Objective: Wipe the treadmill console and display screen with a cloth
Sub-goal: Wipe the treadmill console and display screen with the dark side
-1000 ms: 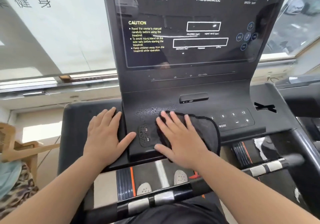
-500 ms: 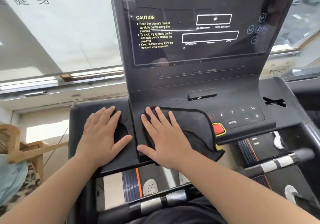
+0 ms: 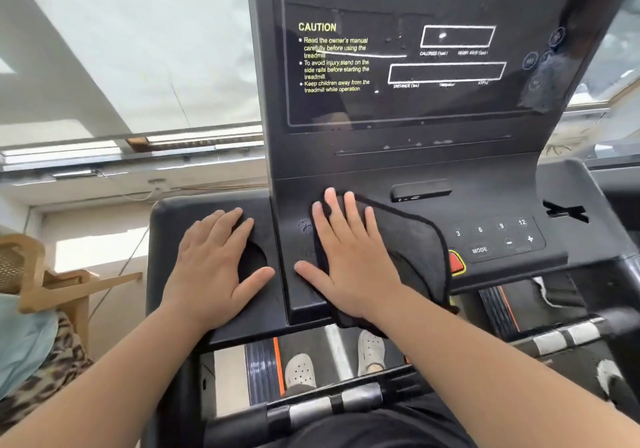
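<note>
A black treadmill console [image 3: 485, 202] fills the middle, with its dark display screen [image 3: 433, 67] rising above it. My right hand [image 3: 349, 257] lies flat, fingers spread, pressing a black cloth [image 3: 415, 250] onto the left part of the sloped button panel. The cloth covers the left buttons and part of a red stop button [image 3: 456, 263]. My left hand [image 3: 211, 267] rests palm down on the console's left wing, over the round cup recess [image 3: 254, 260]. A small patch of droplets [image 3: 304, 226] shows beside my right fingers.
Number and MODE buttons [image 3: 498, 236] lie bare to the right of the cloth. A handlebar with silver grips [image 3: 332, 402] runs across below. My feet in white shoes [image 3: 301, 371] stand on the belt. A wooden chair [image 3: 41, 281] is at left.
My right hand has slid the cloth left and up the panel, wiping away most droplets. The left hand has stayed on the left wing. The camera has tilted down a little.
</note>
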Demonstrator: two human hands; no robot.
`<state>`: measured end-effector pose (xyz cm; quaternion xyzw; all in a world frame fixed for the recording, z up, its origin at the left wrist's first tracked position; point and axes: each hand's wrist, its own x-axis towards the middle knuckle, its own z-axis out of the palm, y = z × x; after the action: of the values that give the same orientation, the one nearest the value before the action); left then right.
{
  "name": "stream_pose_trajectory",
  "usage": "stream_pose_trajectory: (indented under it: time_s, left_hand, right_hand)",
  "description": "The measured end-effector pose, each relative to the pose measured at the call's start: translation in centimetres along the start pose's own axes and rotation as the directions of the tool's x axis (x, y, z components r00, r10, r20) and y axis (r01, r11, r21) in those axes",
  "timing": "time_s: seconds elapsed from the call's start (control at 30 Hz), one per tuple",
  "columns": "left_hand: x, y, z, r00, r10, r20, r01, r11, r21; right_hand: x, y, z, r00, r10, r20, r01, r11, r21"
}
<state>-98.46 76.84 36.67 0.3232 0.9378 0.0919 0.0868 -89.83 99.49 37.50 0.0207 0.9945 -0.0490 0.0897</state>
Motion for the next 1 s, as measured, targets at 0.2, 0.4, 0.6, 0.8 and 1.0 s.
stream_pose_trajectory:
  time_s: [0.2, 0.4, 0.6, 0.8, 1.0]
  left_hand:
    - [0.1, 0.0, 0.0, 1.0, 0.002, 0.008, -0.002, 1.0, -0.01]
    - [0.1, -0.2, 0.1, 1.0, -0.003, 0.026, 0.003, 1.0, -0.005]
    - [0.1, 0.0, 0.1, 0.999, -0.003, 0.043, 0.003, 1.0, 0.016]
    - [0.0, -0.1, 0.1, 0.999, 0.005, 0.048, -0.006, 1.0, 0.009]
    - [0.2, -0.1, 0.2, 0.999, -0.004, 0.038, 0.004, 1.0, 0.012]
  right_hand:
    - [-3.0, 0.0, 1.2, 0.934, -0.347, 0.085, 0.352, 0.934, -0.059]
    - [-3.9, 5.1, 0.6, 0.993, -0.075, 0.088, 0.081, 0.994, -0.074]
    - [1.0, 1.2, -0.5, 0.987, -0.157, 0.014, 0.158, 0.985, -0.062]
    - [-1.0, -0.8, 0.7, 0.908, -0.414, 0.065, 0.418, 0.906, -0.069]
    - [-3.9, 4.1, 1.2, 0.911, -0.401, 0.101, 0.409, 0.908, -0.089]
